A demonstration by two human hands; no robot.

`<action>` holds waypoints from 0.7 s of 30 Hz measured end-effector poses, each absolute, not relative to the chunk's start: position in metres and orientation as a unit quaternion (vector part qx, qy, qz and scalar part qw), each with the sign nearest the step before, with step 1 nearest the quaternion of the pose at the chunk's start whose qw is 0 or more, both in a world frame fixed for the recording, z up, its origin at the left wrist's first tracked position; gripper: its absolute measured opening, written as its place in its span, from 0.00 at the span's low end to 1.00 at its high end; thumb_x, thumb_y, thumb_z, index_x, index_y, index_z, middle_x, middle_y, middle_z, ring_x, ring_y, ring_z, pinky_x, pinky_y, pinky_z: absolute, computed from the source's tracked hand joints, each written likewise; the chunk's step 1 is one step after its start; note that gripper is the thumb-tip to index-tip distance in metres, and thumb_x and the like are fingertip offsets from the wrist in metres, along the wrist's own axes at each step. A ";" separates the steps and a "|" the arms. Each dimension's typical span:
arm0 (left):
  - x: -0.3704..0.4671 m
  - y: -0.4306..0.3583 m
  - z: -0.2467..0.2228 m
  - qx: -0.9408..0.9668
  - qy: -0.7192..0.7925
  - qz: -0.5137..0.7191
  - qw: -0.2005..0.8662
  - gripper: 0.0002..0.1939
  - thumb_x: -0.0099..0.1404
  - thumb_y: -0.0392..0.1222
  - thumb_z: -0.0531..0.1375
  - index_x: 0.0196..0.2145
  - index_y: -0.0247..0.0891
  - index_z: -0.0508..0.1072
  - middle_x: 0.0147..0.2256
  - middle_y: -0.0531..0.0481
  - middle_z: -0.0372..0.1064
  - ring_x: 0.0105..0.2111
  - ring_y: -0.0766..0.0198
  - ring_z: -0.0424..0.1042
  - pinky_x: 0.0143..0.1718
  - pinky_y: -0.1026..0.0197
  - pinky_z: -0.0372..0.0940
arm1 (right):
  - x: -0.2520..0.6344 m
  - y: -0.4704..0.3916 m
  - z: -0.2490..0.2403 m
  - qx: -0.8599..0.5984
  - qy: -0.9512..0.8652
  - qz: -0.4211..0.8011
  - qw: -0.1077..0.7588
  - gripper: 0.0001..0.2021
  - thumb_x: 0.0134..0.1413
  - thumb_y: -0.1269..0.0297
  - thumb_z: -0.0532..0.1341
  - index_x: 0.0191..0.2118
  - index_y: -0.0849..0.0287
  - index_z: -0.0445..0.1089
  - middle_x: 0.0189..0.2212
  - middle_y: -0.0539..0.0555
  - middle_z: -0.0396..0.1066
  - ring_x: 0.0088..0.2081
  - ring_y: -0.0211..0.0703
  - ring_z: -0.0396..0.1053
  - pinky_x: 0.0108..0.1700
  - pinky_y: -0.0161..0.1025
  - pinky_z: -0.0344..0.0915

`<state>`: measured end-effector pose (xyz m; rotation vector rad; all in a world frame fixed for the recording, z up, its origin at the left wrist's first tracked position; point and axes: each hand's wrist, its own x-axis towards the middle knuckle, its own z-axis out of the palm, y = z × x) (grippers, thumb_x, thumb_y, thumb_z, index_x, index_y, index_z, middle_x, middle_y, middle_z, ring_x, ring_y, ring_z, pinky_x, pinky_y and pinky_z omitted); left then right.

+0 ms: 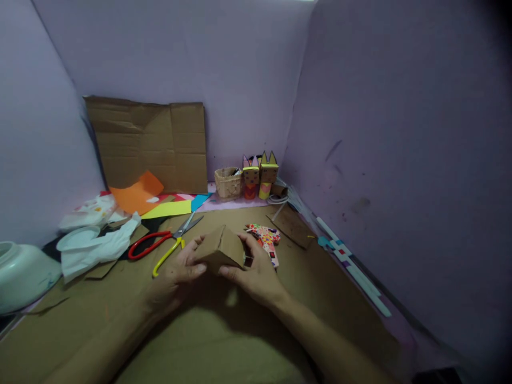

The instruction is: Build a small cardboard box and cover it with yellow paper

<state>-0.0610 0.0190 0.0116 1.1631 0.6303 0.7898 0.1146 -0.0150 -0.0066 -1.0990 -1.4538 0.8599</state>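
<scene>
A small folded cardboard box (pixel 221 250), brown with a peaked top edge, is held up between my two hands above the work surface. My left hand (pixel 184 269) grips its left side, thumb along the lower front. On the right side, my right hand (pixel 260 272) has its thumb at the lower front and fingers wrapped behind. The far side of the box is hidden. Just left of my left hand lie open scissors (pixel 174 237) with one red and one yellow handle. Beyond my right hand is a glue gun (pixel 264 234) with a colourful floral pattern, partly covered by that hand.
A cardboard sheet (pixel 160 346) covers the table. Orange paper (pixel 138 192), white plastic (pixel 100 245) and a white bowl (pixel 26 274) are at left. Behind stand a woven basket (pixel 229 184), two cat-eared paper figures (pixel 264 176) and upright cardboard (pixel 152 144). White strips (pixel 360 272) lie along the right wall.
</scene>
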 end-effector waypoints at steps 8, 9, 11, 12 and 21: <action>-0.070 0.029 -0.002 0.648 0.263 0.353 0.621 0.39 0.51 0.38 0.67 0.58 0.43 0.55 0.62 0.39 0.51 0.59 0.48 0.56 0.55 0.50 0.58 | 0.125 -0.013 -0.010 -0.478 -0.705 0.209 0.481 0.28 0.36 0.71 0.68 0.49 0.57 0.64 0.44 0.56 0.69 0.45 0.50 0.66 0.47 0.46 0.63; -0.068 0.027 -0.001 0.656 0.269 0.342 0.617 0.38 0.51 0.39 0.66 0.57 0.41 0.55 0.60 0.39 0.54 0.57 0.48 0.60 0.54 0.50 0.60 | 0.124 -0.013 -0.011 -0.476 -0.708 0.211 0.477 0.29 0.36 0.70 0.68 0.49 0.56 0.64 0.44 0.56 0.69 0.46 0.50 0.66 0.47 0.46 0.62; -0.063 0.022 0.001 0.670 0.304 0.329 0.592 0.34 0.51 0.38 0.66 0.54 0.38 0.58 0.54 0.39 0.63 0.52 0.51 0.66 0.52 0.50 0.61 | 0.123 -0.013 -0.012 -0.476 -0.709 0.218 0.473 0.30 0.36 0.69 0.68 0.50 0.56 0.64 0.45 0.56 0.68 0.46 0.51 0.66 0.48 0.47 0.62; -0.061 0.021 0.002 0.676 0.327 0.329 0.573 0.33 0.51 0.38 0.66 0.52 0.37 0.59 0.51 0.40 0.66 0.50 0.52 0.67 0.52 0.50 0.61 | 0.123 -0.013 -0.013 -0.478 -0.704 0.227 0.473 0.31 0.35 0.68 0.69 0.51 0.56 0.63 0.45 0.57 0.68 0.47 0.51 0.65 0.48 0.47 0.62; -0.059 0.020 0.000 0.722 0.393 0.309 0.479 0.30 0.56 0.43 0.61 0.54 0.36 0.57 0.53 0.37 0.64 0.54 0.50 0.64 0.54 0.48 0.58 | 0.121 -0.012 -0.023 -0.494 -0.671 0.343 0.434 0.42 0.44 0.61 0.66 0.63 0.57 0.46 0.63 0.62 0.50 0.64 0.54 0.47 0.63 0.55 0.44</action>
